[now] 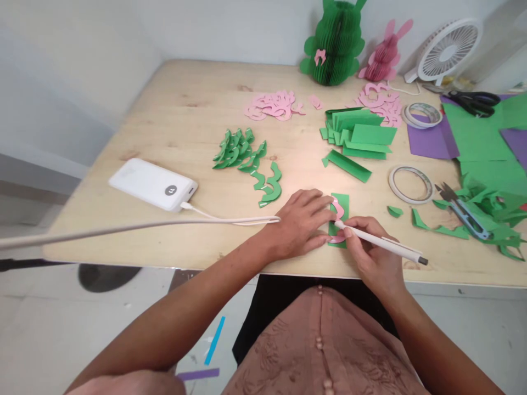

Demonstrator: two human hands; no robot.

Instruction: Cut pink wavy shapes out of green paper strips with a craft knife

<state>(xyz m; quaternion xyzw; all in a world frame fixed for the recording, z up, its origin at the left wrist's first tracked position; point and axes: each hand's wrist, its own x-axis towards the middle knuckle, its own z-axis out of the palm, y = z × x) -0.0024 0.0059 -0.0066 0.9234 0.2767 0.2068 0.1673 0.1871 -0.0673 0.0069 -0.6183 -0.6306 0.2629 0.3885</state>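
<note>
Head view: right hand grip closed on slim white pen, tip left; left hand flat, pinning pink template on green paper.

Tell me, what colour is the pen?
White, with a dark end. The head view shows the pen in the right hand.

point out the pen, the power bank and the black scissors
pen [382,244], head view, mid barrel
power bank [152,184], head view, middle of its top face
black scissors [475,102], head view, on the handles
</note>
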